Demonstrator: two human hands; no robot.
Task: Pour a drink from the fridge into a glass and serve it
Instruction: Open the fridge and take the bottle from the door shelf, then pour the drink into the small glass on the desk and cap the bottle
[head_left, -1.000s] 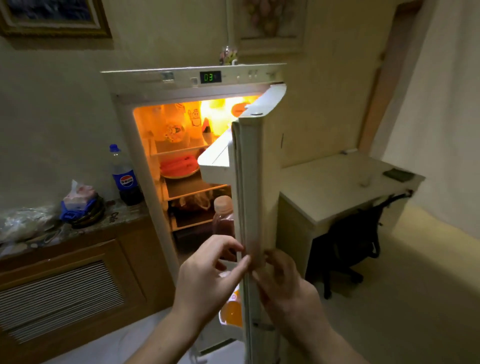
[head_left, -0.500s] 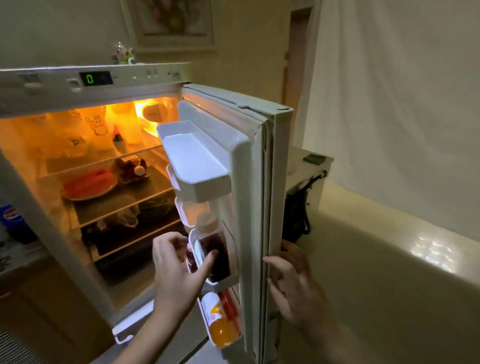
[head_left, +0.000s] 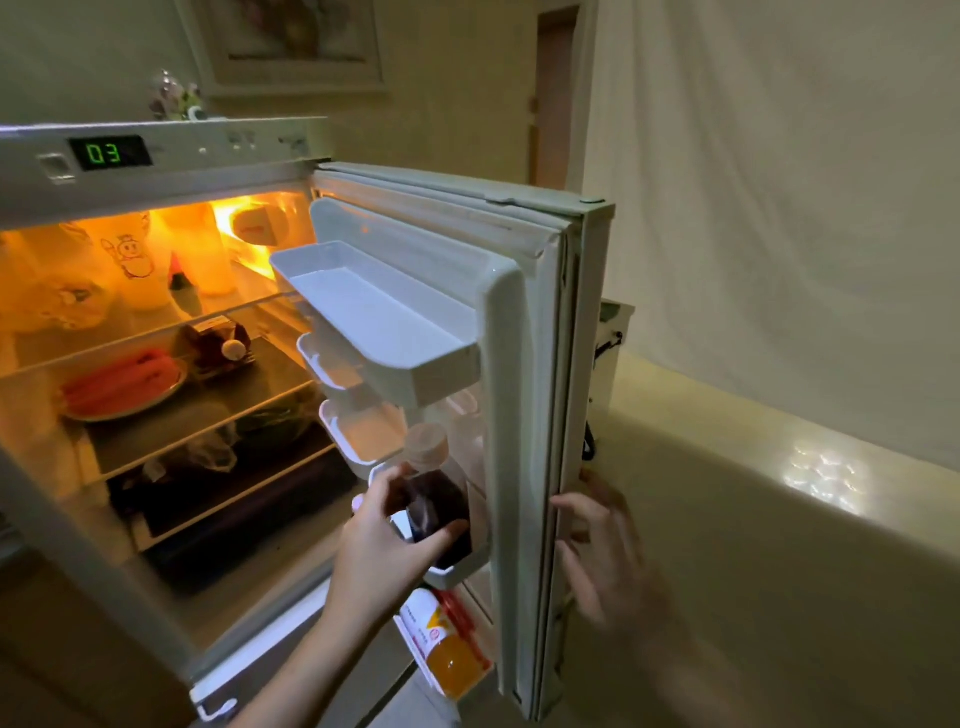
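Your left hand (head_left: 387, 540) reaches forward, fingers wrapped around the dark bottle (head_left: 434, 499) standing in the door (head_left: 524, 415) rack. Your right hand (head_left: 597, 545), fingers spread, rests against the door's outer edge.

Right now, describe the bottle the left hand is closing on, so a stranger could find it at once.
Start at the open white fridge door and go down its inner racks, past the empty white top tray. In a lower door rack stands a clear plastic bottle of dark reddish-brown drink with a pale cap, the left hand wrapped around it. The bottle in the rack below holds orange drink instead.
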